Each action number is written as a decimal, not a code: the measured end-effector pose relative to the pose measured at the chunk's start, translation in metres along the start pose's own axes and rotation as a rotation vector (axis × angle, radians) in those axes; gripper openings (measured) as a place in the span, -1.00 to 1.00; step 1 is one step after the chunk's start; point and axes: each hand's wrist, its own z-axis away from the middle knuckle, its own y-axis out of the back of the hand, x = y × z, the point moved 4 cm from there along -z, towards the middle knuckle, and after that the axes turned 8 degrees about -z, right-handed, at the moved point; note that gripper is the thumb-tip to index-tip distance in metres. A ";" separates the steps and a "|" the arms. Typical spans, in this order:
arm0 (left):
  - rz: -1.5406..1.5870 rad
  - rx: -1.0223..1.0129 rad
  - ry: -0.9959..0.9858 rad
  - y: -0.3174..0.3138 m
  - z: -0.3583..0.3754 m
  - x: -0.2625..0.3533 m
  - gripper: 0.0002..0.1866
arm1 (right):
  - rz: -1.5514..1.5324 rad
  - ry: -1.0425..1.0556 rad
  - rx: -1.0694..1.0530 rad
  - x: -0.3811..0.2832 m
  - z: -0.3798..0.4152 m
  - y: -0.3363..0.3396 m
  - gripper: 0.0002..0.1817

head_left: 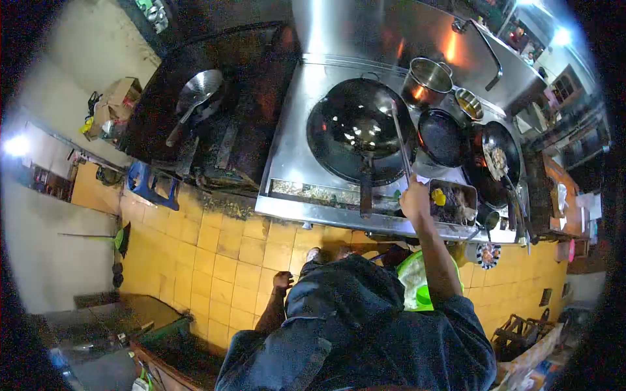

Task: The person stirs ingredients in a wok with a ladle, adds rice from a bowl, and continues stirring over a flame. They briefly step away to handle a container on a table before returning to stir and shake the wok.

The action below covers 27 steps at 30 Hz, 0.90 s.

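The fisheye view bends everything, and the far end of the stove past the big wok (pixel 360 130) is dim, so what's in the small pan (pixel 499 159) is hard to make out. The right hand (pixel 415 201) is closed around the end of a long metal ladle (pixel 398 133), right at the near rim of the wok. The ladle's thin shiny handle runs up over the wok, its bowl sitting above the dark, glossy inside. The left hand (pixel 282 281) hangs low by the person's side, well short of the wok, fingers loosely curled, holding nothing I can see.
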 end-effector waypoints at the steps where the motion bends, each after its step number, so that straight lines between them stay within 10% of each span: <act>1: -0.377 0.178 -0.131 0.002 0.009 -0.003 -0.76 | 0.000 0.011 -0.004 -0.004 0.001 0.000 -0.66; 3: -0.953 0.481 -0.184 0.010 0.023 -0.006 -0.69 | -0.038 -0.105 -0.069 -0.005 0.009 -0.001 -0.65; 9: -1.550 0.371 -0.199 0.077 0.002 -0.053 -0.62 | -0.159 0.013 0.006 -0.023 0.028 -0.008 -0.64; 11: -1.659 0.392 -0.095 0.060 0.003 -0.044 -0.60 | -0.547 -0.377 -0.402 -0.042 0.036 0.000 -0.62; 15: -1.240 0.397 -0.095 0.081 -0.016 -0.048 -0.65 | -0.151 0.185 -0.075 -0.013 0.051 -0.026 -0.54; 17: -1.825 0.210 -0.018 0.000 0.016 0.002 -0.72 | -0.091 0.109 -0.256 -0.011 0.059 -0.008 -0.42; 19: -0.567 0.373 -0.102 -0.017 0.026 0.011 -0.79 | -0.114 0.155 -0.379 0.003 0.074 0.005 -0.36; 21: -0.574 0.433 0.006 -0.032 0.023 0.023 -0.84 | -0.073 0.158 -0.312 0.007 0.082 0.023 -0.42; 22: -0.019 0.084 0.174 -0.032 0.018 0.027 -0.83 | -0.035 0.159 -0.241 0.009 0.085 0.032 -0.46; 27: -0.598 0.390 0.074 -0.027 0.016 0.024 -0.79 | 0.058 0.242 -0.258 0.048 0.111 0.027 -0.41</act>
